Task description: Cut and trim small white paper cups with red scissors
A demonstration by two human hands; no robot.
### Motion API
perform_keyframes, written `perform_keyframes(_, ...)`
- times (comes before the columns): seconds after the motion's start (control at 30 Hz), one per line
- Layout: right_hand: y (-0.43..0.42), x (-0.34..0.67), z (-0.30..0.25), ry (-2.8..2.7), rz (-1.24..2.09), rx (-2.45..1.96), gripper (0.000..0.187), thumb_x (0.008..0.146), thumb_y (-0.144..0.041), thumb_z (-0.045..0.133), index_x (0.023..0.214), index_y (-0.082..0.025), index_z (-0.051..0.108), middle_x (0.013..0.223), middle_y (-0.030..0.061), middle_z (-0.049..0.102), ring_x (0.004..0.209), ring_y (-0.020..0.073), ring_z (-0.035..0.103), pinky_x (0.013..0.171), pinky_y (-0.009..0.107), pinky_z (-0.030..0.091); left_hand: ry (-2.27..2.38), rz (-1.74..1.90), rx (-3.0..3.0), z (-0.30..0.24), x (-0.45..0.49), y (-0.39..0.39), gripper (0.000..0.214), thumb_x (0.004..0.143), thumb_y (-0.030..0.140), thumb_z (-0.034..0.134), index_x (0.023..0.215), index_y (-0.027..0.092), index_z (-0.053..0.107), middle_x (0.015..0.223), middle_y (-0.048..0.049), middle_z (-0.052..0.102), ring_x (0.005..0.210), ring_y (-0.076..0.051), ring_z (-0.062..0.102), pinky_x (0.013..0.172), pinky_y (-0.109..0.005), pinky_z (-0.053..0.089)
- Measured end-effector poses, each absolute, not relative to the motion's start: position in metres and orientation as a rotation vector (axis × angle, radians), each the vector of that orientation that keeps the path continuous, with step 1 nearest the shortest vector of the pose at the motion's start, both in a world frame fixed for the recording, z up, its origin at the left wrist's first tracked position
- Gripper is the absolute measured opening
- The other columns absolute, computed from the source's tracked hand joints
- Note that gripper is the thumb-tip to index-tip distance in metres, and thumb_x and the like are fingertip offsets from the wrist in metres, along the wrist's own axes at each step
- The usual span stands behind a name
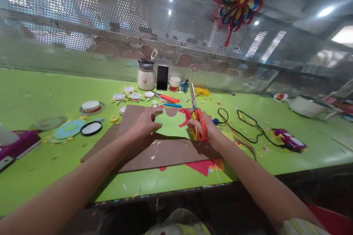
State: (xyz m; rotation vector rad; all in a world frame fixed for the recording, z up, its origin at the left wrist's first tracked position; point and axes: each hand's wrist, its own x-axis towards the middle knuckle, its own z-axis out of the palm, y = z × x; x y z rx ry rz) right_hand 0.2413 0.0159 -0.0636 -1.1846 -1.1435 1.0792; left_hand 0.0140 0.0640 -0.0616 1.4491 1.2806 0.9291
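My right hand [206, 126] is closed around a pair of scissors [193, 97] with orange and yellow handles, the blades pointing up and away from me. A cut piece of red paper [185, 116] is at its fingertips, partly covered by them. My left hand [147, 122] is open, thumb and fingers apart, at the left edge of a light green paper sheet [172, 125]. Whether those fingertips touch the sheet I cannot tell. The green sheet lies over brown cardboard [165, 152], which carries a few small paper scraps.
Behind the cardboard are an orange cutter [169, 98], a blue pen [172, 105], a white jug [146, 79], a phone [162, 78] and several white lids [91, 106]. A black cord runs to a purple device [291, 140] at right. Red paper [202, 167] lies near the table's front edge.
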Motion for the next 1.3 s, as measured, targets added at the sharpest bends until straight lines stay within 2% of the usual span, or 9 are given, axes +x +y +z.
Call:
perform_keyframes(0.13, 0.013, 0.244, -0.059, -1.223, 1.104, -1.186, 0.008, 0.093, -0.022, 0.063, 0.095, -0.014, 0.062, 0.073, -0.0047, 0.058, 0.053, 0.007, 0.052, 0.049, 0.02, 0.046, 1.234, 1.012, 1.29, -0.064, 0.015, 0.057, 0.074, 0.046, 0.01, 0.08, 0.118, 0.019, 0.066, 0.063, 0.0053, 0.062, 0.061, -0.019, 0.064, 0.051, -0.027, 0.05)
perform_keyframes(0.33, 0.009, 0.246, -0.058, -1.189, 1.176, -1.129, 0.028, 0.073, -0.021, 0.072, 0.099, -0.019, 0.06, 0.06, -0.0069, 0.056, 0.053, 0.0123, 0.055, 0.053, 0.025, 0.043, 1.177, 1.039, 1.086, -0.069, 0.02, 0.048, 0.032, 0.051, 0.021, 0.084, 0.079, 0.015, 0.069, 0.061, -0.0014, 0.065, 0.058, -0.022, 0.065, 0.05, -0.032, 0.052)
perform_keyframes(0.47, 0.009, 0.247, -0.057, -1.142, 1.212, -1.119, 0.041, 0.066, -0.026, 0.073, 0.103, -0.021, 0.057, 0.064, -0.0052, 0.059, 0.057, 0.0146, 0.057, 0.056, 0.027, 0.043, 1.15, 1.023, 1.003, -0.068, 0.021, 0.047, 0.023, 0.056, 0.024, 0.083, 0.068, 0.015, 0.066, 0.059, -0.003, 0.066, 0.058, -0.02, 0.066, 0.056, -0.03, 0.054)
perform_keyframes(0.6, 0.007, 0.25, -0.052, -1.097, 1.25, -1.133, 0.043, 0.067, -0.026, 0.076, 0.106, -0.023, 0.057, 0.071, -0.005, 0.06, 0.062, 0.0146, 0.06, 0.062, 0.028, 0.048, 1.165, 0.969, 0.966, -0.062, 0.017, 0.048, 0.017, 0.062, 0.024, 0.08, 0.067, 0.014, 0.067, 0.061, -0.0052, 0.068, 0.055, -0.016, 0.064, 0.051, -0.024, 0.05)
perform_keyframes(0.73, -0.006, 0.257, -0.042, -1.074, 1.412, -1.123, 0.028, 0.078, -0.041, 0.072, 0.095, -0.022, 0.061, 0.068, -0.0028, 0.059, 0.062, 0.0165, 0.061, 0.065, 0.031, 0.052, 1.207, 0.926, 0.965, -0.058, 0.013, 0.051, 0.017, 0.061, 0.024, 0.08, 0.066, 0.012, 0.069, 0.057, -0.0039, 0.066, 0.048, -0.013, 0.058, 0.043, -0.021, 0.04)
perform_keyframes(0.93, -0.066, 0.257, -0.027, -0.989, 1.887, -1.081, 0.048, 0.09, -0.064, 0.05, 0.106, -0.02, 0.059, 0.068, 0.0021, 0.063, 0.059, 0.0182, 0.064, 0.058, 0.031, 0.056, 1.228, 0.929, 0.957, -0.054, 0.015, 0.05, 0.019, 0.057, 0.022, 0.082, 0.06, 0.014, 0.066, 0.054, -0.0015, 0.063, 0.047, -0.01, 0.054, 0.044, -0.02, 0.039)
perform_keyframes(1.03, -0.096, 0.252, -0.03, -0.927, 2.046, -1.177, 0.063, 0.088, -0.076, 0.04, 0.107, -0.018, 0.057, 0.059, -0.0003, 0.059, 0.05, 0.0145, 0.06, 0.047, 0.024, 0.052, 1.246, 0.948, 0.949, -0.051, 0.018, 0.048, 0.021, 0.055, 0.019, 0.083, 0.059, 0.015, 0.062, 0.049, 0.0026, 0.058, 0.04, -0.007, 0.045, 0.039, -0.019, 0.034)
perform_keyframes(1.13, -0.113, 0.247, -0.04, -0.882, 2.108, -1.238, 0.071, 0.08, -0.083, 0.043, 0.105, -0.017, 0.055, 0.058, -0.0015, 0.058, 0.047, 0.0125, 0.06, 0.042, 0.019, 0.048, 1.258, 0.95, 0.954, -0.05, 0.019, 0.046, 0.023, 0.054, 0.017, 0.083, 0.059, 0.016, 0.06, 0.046, 0.0046, 0.054, 0.037, -0.006, 0.041, 0.036, -0.018, 0.031)
perform_keyframes(1.3, -0.126, 0.242, -0.053, -0.844, 2.141, -1.207, 0.074, 0.074, -0.085, 0.049, 0.103, -0.017, 0.054, 0.06, -0.001, 0.06, 0.05, 0.014, 0.064, 0.045, 0.022, 0.053, 1.238, 0.944, 0.985, -0.052, 0.019, 0.048, 0.021, 0.055, 0.014, 0.078, 0.065, 0.018, 0.06, 0.051, 0.0034, 0.058, 0.041, -0.009, 0.05, 0.039, -0.019, 0.038)
